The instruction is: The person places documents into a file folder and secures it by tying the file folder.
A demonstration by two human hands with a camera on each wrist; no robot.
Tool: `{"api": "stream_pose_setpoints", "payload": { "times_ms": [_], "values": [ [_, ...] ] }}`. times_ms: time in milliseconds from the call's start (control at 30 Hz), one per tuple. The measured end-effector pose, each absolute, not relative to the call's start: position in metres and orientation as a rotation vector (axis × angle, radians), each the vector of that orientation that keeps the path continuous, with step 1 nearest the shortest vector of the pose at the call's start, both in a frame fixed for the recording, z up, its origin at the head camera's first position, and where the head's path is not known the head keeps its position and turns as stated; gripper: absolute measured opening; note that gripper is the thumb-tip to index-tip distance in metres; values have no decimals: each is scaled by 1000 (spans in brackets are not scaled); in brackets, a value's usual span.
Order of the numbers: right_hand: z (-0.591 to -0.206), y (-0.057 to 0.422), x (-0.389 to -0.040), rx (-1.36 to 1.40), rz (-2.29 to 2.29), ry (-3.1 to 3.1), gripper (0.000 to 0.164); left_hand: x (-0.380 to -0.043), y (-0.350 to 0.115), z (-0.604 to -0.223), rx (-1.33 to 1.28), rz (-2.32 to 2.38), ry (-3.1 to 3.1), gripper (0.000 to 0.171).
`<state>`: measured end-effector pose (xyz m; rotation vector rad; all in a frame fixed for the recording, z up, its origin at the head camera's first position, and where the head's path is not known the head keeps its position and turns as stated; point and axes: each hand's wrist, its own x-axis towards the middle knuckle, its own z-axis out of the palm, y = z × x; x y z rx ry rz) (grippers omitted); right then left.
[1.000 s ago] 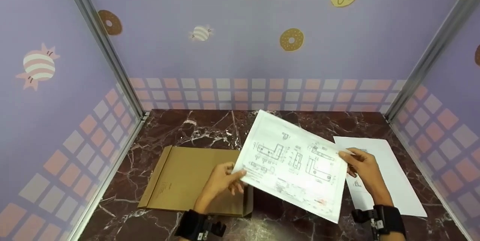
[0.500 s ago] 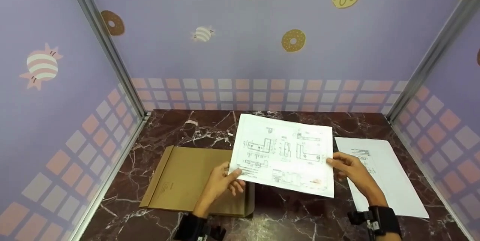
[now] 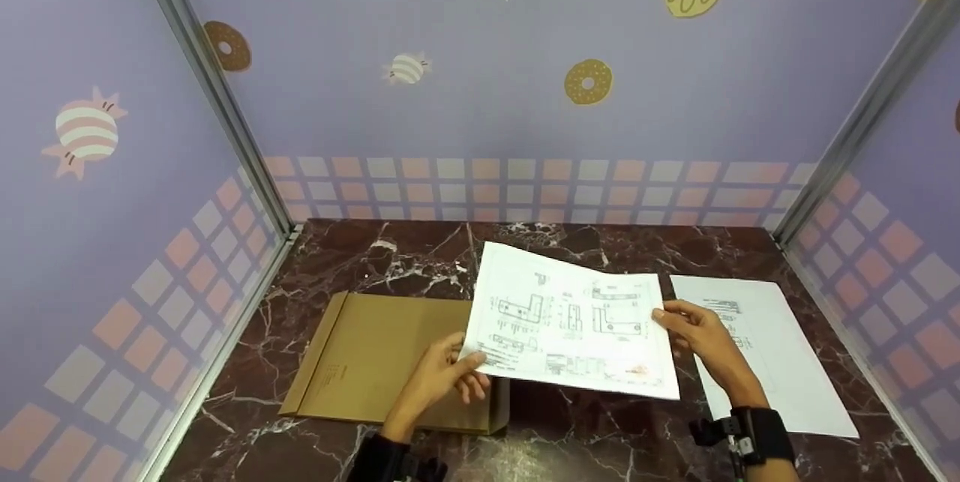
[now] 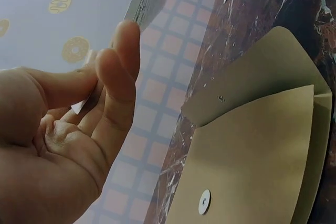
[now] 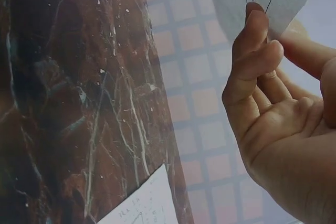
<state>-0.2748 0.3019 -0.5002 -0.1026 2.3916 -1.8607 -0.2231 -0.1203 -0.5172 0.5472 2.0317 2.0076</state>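
Observation:
Both hands hold up a white sheet of paper (image 3: 562, 324) printed with technical drawings of an L-shaped part, tilted above the table. My left hand (image 3: 442, 373) pinches its lower left corner between thumb and fingers; in the left wrist view the left hand (image 4: 79, 114) grips the paper's edge. At the right edge, my right hand (image 3: 697, 328) pinches the sheet, and the right wrist view has the right hand (image 5: 278, 87) with thumb and fingers on the paper's corner (image 5: 247, 3). A brown kraft envelope (image 3: 390, 354) lies under and beside the left hand.
The envelope's flap (image 4: 252, 72) stands open, with a white round button (image 4: 205, 202) on its body. At the right, more white paper (image 3: 780, 362) with drawings lies on the dark red marble tabletop (image 3: 360, 257). Patterned purple walls (image 3: 510, 92) enclose the table on three sides.
The held sheet has swung from a steep slant to nearly level and moved left, then dipped slightly with a bend along its top edge. My right hand has shifted a little left with it.

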Motion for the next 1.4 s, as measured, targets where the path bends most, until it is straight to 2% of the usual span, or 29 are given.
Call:
{"api": "stream_pose_setpoints", "payload": {
  "times_ms": [333,567,867,1100,1400],
  "values": [
    [-510,303,-278,-6,-1851,2307,63,-219,-126,-518,608,1925,1997,38],
    [-517,309,-276,-31,-1885,2289,51,-219,-128,-519,627,1930,1981,33],
    [-503,308,-274,-71,-1992,2372,47,-220,-123,-521,498,1973,2035,26],
    [-498,308,-276,-92,-2012,2385,38,-221,-124,-515,392,1985,2115,23],
    [-503,302,-274,-53,-2075,2458,41,-219,-121,-515,209,1989,2120,22]
  ]
}}
